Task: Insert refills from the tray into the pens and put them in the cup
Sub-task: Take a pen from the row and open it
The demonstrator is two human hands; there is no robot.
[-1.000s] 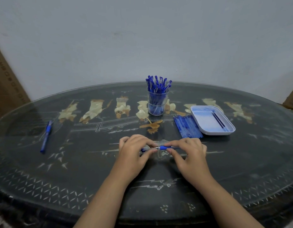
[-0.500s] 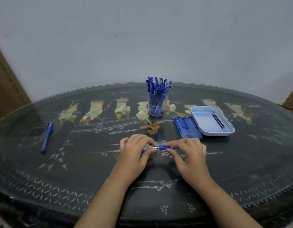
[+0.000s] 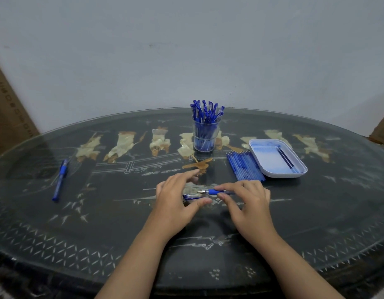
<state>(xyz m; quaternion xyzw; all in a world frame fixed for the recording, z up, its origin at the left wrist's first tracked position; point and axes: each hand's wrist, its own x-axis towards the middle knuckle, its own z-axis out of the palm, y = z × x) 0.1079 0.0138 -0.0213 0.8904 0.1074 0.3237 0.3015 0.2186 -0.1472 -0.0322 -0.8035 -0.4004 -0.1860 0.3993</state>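
My left hand (image 3: 176,199) has come off the pen (image 3: 216,192) that both hands worked on half a second ago. It is now spread open, index finger stretched toward 12 o'clock and thumb out toward 3, so the two hands no longer meet. My right hand (image 3: 248,203) pinches the pen by its blue grip between thumb and fingertips, with the barrel running under my fingers toward 3 o'clock and the metal tip pointing to 9. Just at 7 o'clock of that tip a short clear-and-blue piece (image 3: 191,197) lies within the span of my open left hand; I cannot tell whether my fingers touch it. The clear cup (image 3: 205,139), packed with upright blue pens (image 3: 205,111), stands at 12 o'clock, well apart from my hands. At 2 o'clock sits the pale tray (image 3: 265,162) with dark refills (image 3: 286,159) lying along its right side. A row of blue refills (image 3: 245,167) lies on the surface (image 3: 100,214) just beside the tray's left edge. A lone blue pen (image 3: 60,180) lies at 10 o'clock.
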